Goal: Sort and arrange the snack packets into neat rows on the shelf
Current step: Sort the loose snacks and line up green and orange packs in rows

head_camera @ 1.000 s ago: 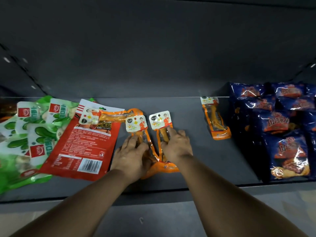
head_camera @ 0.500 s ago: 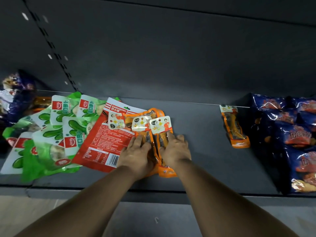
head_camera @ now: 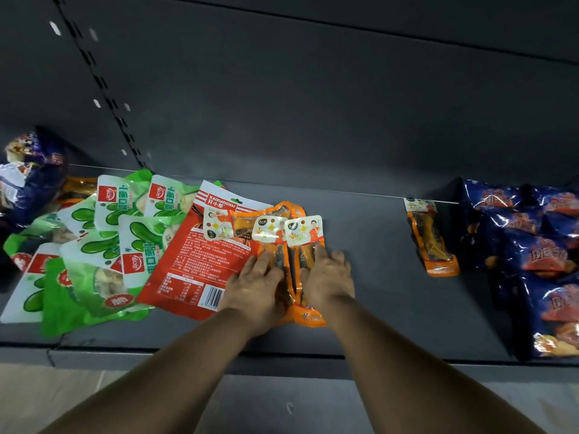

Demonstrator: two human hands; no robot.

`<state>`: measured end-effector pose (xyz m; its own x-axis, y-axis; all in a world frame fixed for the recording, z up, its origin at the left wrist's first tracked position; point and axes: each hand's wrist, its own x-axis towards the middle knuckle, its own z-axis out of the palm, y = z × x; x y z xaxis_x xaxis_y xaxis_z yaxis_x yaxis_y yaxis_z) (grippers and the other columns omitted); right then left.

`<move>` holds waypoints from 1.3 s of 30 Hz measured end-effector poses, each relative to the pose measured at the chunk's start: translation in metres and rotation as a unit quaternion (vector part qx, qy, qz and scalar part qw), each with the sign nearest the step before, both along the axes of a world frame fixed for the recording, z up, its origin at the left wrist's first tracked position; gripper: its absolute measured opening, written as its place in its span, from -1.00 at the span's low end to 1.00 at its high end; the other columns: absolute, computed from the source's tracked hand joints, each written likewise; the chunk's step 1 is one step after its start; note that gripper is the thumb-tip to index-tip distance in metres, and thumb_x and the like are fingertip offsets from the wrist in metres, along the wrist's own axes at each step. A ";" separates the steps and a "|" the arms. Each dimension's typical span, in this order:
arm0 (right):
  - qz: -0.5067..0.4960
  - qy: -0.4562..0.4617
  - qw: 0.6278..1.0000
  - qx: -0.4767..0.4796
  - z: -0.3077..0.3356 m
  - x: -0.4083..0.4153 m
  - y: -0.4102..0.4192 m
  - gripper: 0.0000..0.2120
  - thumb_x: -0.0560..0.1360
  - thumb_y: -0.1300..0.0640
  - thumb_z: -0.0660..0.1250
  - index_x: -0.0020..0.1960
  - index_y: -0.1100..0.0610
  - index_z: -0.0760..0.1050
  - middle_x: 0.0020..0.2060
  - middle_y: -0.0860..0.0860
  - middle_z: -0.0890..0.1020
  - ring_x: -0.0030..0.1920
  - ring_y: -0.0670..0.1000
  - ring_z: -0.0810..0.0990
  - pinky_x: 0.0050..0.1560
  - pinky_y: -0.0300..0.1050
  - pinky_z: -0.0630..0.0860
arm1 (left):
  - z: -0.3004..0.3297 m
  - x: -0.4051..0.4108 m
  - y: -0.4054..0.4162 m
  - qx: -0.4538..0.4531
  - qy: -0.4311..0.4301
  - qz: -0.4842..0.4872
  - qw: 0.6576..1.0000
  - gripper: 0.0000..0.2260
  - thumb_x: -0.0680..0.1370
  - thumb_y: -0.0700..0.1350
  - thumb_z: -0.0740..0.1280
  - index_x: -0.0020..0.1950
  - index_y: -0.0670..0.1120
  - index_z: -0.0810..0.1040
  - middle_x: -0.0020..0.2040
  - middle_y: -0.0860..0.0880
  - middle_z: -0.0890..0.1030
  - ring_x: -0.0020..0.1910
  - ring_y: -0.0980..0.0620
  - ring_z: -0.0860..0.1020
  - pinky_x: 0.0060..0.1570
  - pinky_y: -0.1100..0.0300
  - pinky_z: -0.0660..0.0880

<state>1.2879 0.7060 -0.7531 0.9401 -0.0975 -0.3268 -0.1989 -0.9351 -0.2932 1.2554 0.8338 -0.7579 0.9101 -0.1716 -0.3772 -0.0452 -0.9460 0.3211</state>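
Two long orange snack packets lie side by side at the middle of the dark shelf (head_camera: 385, 277). My left hand (head_camera: 255, 286) lies flat on the left orange packet (head_camera: 269, 233). My right hand (head_camera: 327, 278) lies flat on the right orange packet (head_camera: 304, 231). A third orange packet (head_camera: 250, 220) lies crosswise behind them, partly on a big red packet (head_camera: 194, 261). One more orange packet (head_camera: 430, 239) lies alone to the right, beside the blue packets (head_camera: 539, 255).
A loose heap of green packets (head_camera: 103, 245) covers the shelf's left part. Dark blue bags (head_camera: 28, 173) sit at the far left. The blue packets fill the right end in overlapping rows. The shelf's back wall rises just behind everything.
Both hands have drawn the two orange packets closer together and slightly toward the shelf's front edge. The view has swung left, bringing the far-left bags into sight.
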 end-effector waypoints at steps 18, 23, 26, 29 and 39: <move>-0.012 -0.020 0.999 0.025 -0.008 0.012 -0.023 -0.39 0.59 -0.12 0.14 0.55 -0.01 0.00 0.39 0.12 0.23 0.40 0.14 0.22 0.30 0.01 0.34 | -0.013 0.013 -0.019 -0.030 -0.034 0.006 0.999 -0.60 0.59 0.09 0.20 0.42 0.11 0.26 0.58 0.03 -0.14 0.55 -0.06 -0.07 0.44 -0.07 0.08; -0.007 -0.017 1.000 0.024 -0.005 0.011 -0.025 -0.38 0.58 -0.14 0.15 0.55 -0.02 0.01 0.38 0.12 0.24 0.39 0.13 0.22 0.30 0.00 0.34 | -0.012 0.011 -0.020 -0.030 -0.042 0.002 0.999 -0.59 0.60 0.12 0.16 0.43 0.10 0.25 0.58 0.00 -0.12 0.55 -0.06 -0.07 0.44 -0.03 0.09; -0.005 -0.015 1.000 0.022 -0.003 0.010 -0.025 -0.38 0.58 -0.14 0.16 0.55 -0.03 0.02 0.37 0.12 0.25 0.38 0.13 0.24 0.29 0.00 0.35 | -0.011 0.010 -0.020 -0.027 -0.039 0.001 0.999 -0.56 0.60 0.12 0.15 0.46 0.09 0.22 0.58 0.00 -0.13 0.55 -0.06 -0.08 0.44 -0.04 0.08; 0.001 -0.011 1.000 0.015 -0.003 0.008 -0.025 -0.38 0.58 -0.14 0.16 0.54 -0.03 0.02 0.38 0.12 0.24 0.39 0.13 0.24 0.29 0.01 0.34 | -0.008 0.008 -0.018 -0.026 -0.031 0.002 0.999 -0.51 0.59 0.13 0.17 0.50 0.09 0.17 0.58 0.01 -0.14 0.55 -0.05 -0.12 0.45 -0.05 0.06; 0.002 -0.050 0.999 -0.017 0.009 0.003 0.000 -0.46 0.55 -0.16 0.19 0.41 0.10 0.27 0.34 0.14 0.30 0.32 0.18 0.31 0.26 0.03 0.33 | 0.008 0.004 0.010 -0.024 -0.064 0.070 0.995 -0.47 0.57 0.11 0.21 0.50 0.06 0.18 0.57 -0.01 -0.03 0.54 -0.06 -0.01 0.46 -0.01 0.12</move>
<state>1.2909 0.7055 -0.7437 0.9681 -0.1032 -0.2282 -0.1666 -0.9457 -0.2790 1.2597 0.8434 -0.7495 0.9666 -0.0538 -0.2507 0.0431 -0.9298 0.3655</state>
